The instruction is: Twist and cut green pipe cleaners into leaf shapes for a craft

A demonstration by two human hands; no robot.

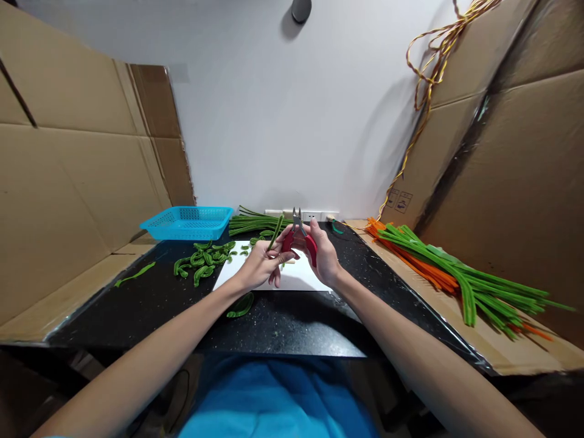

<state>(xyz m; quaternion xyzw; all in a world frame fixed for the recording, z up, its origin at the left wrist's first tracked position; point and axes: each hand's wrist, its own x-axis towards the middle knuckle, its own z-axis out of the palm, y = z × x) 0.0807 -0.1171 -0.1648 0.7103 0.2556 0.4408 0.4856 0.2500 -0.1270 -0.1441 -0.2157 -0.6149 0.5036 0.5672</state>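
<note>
Above a white sheet, my right hand is wrapped round red-handled cutting pliers. Their jaws point up and away from me, and the handles are spread. My left hand pinches a fuzzy green pipe cleaner that stands up at a slant. The fingers of this hand also lie close against the left red handle; whether they grip it I cannot tell. Bent green pipe cleaner pieces lie in a pile left of the sheet. One curled green piece rests nearer to me.
A blue plastic basket stands at the back left. Long green pipe cleaners lie along the wall near a power strip. Green and orange bundles rest on cardboard at the right. Cardboard walls flank the black table.
</note>
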